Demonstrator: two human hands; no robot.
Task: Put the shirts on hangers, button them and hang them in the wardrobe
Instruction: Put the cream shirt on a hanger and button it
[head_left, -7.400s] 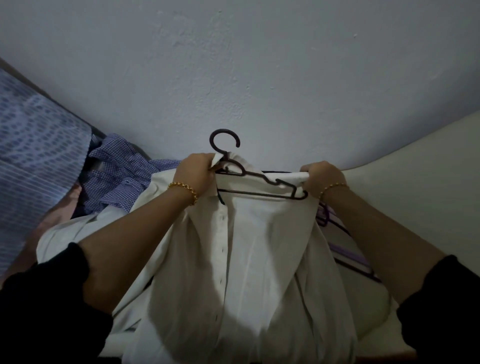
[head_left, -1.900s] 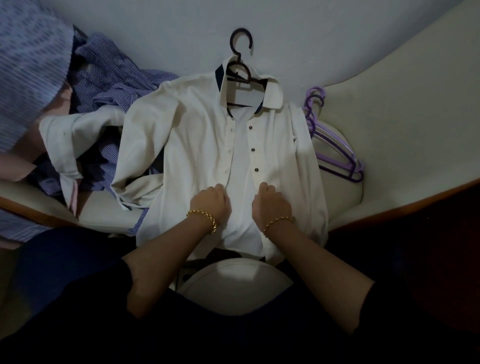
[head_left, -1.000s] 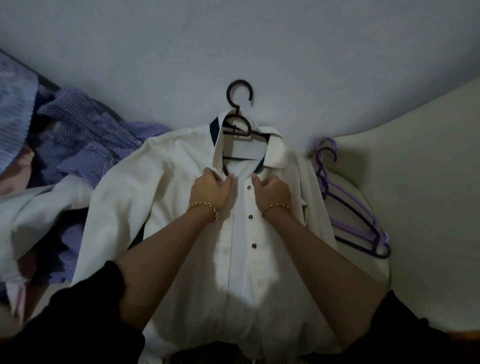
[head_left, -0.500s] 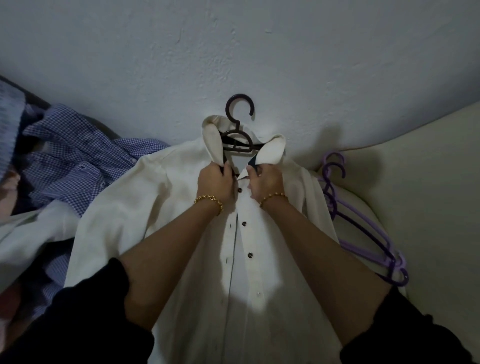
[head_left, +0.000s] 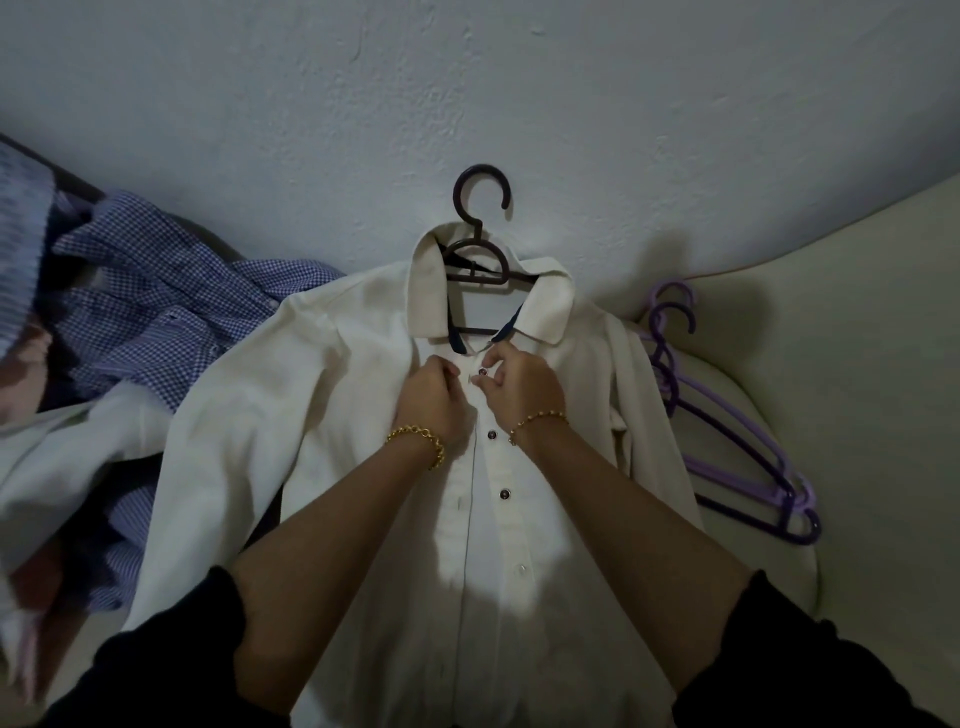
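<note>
A white shirt (head_left: 363, 415) lies front-up on a dark hanger (head_left: 480, 208) at the back edge of a cream seat (head_left: 857, 338), the hook against the wall (head_left: 467, 78). Just under the collar, the person's right hand (head_left: 522, 384) pinches the top button (head_left: 482, 372), while the left hand (head_left: 434, 397) grips the facing placket, fingers curled into the cloth. Purple hangers (head_left: 737, 467) lie toward the seat's right edge; a blue checked shirt (head_left: 166, 312) is heaped at the left.

My white shirt (head_left: 337, 441) runs off the bottom edge; the dark hanger (head_left: 479, 236) sinks under its collar; my left hand (head_left: 434, 400) hides its fingertips.
</note>
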